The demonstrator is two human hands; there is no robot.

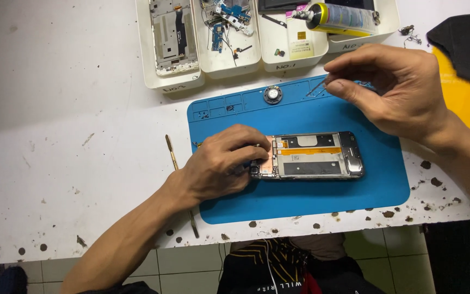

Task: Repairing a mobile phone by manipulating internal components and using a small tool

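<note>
We cannot see the near end of the opened phone (311, 155): the left hand (221, 166) covers it, along with whatever sits beneath the fingers. The thin item pinched by the right hand (393, 90) is too small for us to identify. The white trays (172, 81) are cut off by the top edge, and their small parts are too fine to tell apart. The dark cloth (463, 43) runs off the right edge. We see the slim tool (175, 163) only partly, its middle hidden under the left forearm
</note>
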